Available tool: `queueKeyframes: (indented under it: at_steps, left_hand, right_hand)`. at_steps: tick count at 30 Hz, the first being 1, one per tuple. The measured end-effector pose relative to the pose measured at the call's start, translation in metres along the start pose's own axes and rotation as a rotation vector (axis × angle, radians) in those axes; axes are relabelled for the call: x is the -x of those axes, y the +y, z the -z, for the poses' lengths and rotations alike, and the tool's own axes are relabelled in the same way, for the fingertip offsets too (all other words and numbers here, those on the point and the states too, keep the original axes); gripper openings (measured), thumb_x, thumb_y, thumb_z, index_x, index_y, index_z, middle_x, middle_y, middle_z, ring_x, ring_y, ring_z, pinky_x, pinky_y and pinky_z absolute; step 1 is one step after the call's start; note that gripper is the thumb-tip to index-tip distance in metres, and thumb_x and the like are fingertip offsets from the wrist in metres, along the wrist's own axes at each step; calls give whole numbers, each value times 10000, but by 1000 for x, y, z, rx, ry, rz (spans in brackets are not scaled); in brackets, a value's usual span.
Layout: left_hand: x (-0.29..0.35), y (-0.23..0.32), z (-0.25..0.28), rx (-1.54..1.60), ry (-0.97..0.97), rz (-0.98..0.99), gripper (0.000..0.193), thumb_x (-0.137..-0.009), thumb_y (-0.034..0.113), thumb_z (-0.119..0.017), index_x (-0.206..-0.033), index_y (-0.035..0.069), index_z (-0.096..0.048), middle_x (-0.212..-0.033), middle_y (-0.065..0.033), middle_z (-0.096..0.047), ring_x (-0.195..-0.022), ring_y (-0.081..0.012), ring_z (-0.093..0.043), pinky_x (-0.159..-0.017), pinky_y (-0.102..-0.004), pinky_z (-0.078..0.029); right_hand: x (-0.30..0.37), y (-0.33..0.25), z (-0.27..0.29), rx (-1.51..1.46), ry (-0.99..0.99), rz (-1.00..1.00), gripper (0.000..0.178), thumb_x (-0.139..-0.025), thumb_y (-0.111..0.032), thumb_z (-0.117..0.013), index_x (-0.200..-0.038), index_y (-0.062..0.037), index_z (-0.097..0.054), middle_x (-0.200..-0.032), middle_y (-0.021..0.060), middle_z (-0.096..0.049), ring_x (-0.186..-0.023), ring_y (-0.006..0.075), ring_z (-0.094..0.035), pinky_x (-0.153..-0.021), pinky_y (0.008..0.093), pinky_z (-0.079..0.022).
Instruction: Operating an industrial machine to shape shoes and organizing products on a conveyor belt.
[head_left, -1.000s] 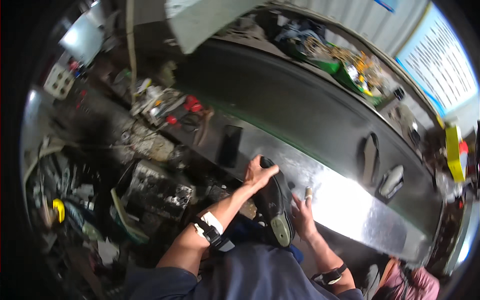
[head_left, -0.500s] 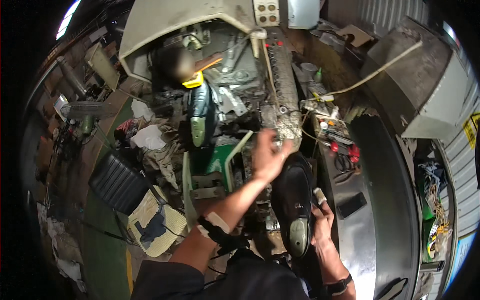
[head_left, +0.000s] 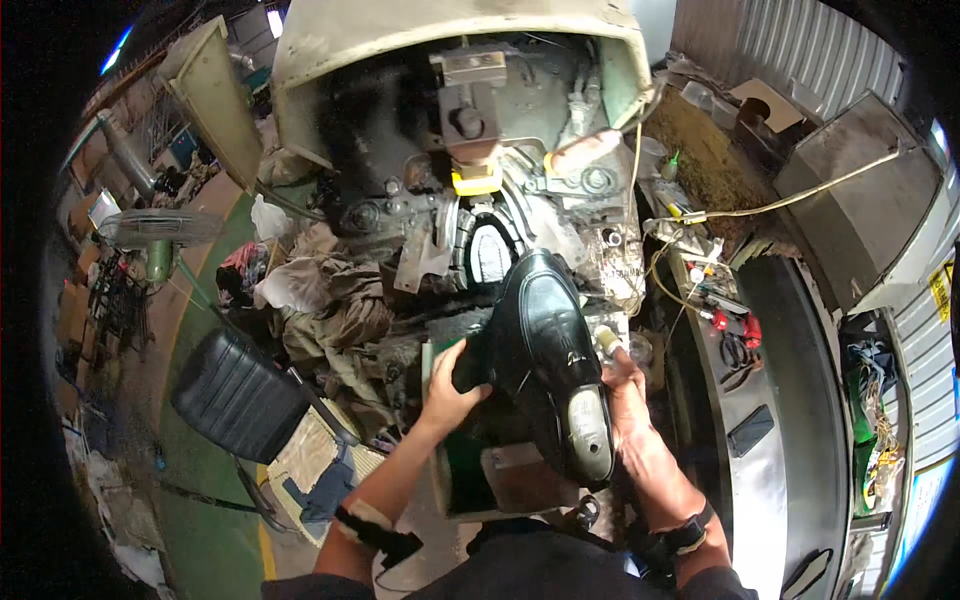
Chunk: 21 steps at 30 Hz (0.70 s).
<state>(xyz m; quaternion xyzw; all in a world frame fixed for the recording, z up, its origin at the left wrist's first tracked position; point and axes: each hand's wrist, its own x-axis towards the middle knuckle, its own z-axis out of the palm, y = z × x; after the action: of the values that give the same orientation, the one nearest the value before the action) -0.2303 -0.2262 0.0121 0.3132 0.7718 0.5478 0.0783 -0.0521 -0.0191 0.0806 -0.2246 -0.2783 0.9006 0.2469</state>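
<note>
A black leather shoe (head_left: 545, 310) on a pale green last (head_left: 587, 425) is held toe-away in front of me. My right hand (head_left: 628, 400) grips its right side near the heel; a finger has a pale wrap (head_left: 607, 339). My left hand (head_left: 455, 390) is curled round a second black shoe (head_left: 480, 355), left of and partly hidden by the first. Just beyond the toes is the machine's empty shoe-shaped pad (head_left: 491, 255) inside curved metal jaws, below a yellow-edged block (head_left: 477, 180).
A pale hood (head_left: 450, 25) arches over the machine. Crumpled cloths (head_left: 330, 300) and a black chair (head_left: 240, 380) are at left. A metal bench (head_left: 735, 400) at right carries scissors (head_left: 738, 355) and a phone (head_left: 750, 430). A standing fan (head_left: 160, 245) is far left.
The shoe that sat in the machine is gone from it. My left hand has come down and closed round a shoe. The shoe in my right hand has moved left and away from me.
</note>
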Motion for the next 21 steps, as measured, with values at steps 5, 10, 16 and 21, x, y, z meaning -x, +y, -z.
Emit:
queueKeyframes:
  at_steps: [5,10,16,21]
  left_hand:
    - [-28,64,-4,1095,35,484,261,-1016,235,-593,-1122,21,-700,-1049,-80,-719,-952,-171,-673,-853,-319,-519]
    - [-58,45,3,1068,134,578,227,-1022,222,-597,-980,25,-703,-959,-64,-713,-830,-175,-658,-811,-344,-513]
    - [-92,18,-4,1073,130,650,187,-1015,210,-614,-979,53,-709,-934,-40,-710,-807,-152,-649,-743,-309,-490]
    - [-94,9,-11,1147,117,702,185,-1021,201,-605,-1009,45,-704,-971,-43,-710,-837,-168,-650,-801,-323,-500]
  right_hand:
    - [-54,29,-33,0,-67,-51,527,-916,-34,-652,-1409,-65,-468,-1143,127,-677,-900,222,-690,-750,374,-609]
    - [-85,43,-72,63,-33,-20,480,-906,26,-593,-1375,-40,-522,-1152,101,-653,-948,207,-678,-820,358,-594]
    - [-136,57,-55,201,62,102,406,-900,20,-614,-1297,-47,-562,-1096,91,-653,-882,193,-670,-757,350,-589]
    - [-141,57,-51,234,121,89,435,-862,34,-643,-1285,-44,-578,-1113,91,-636,-930,201,-657,-790,347,-585]
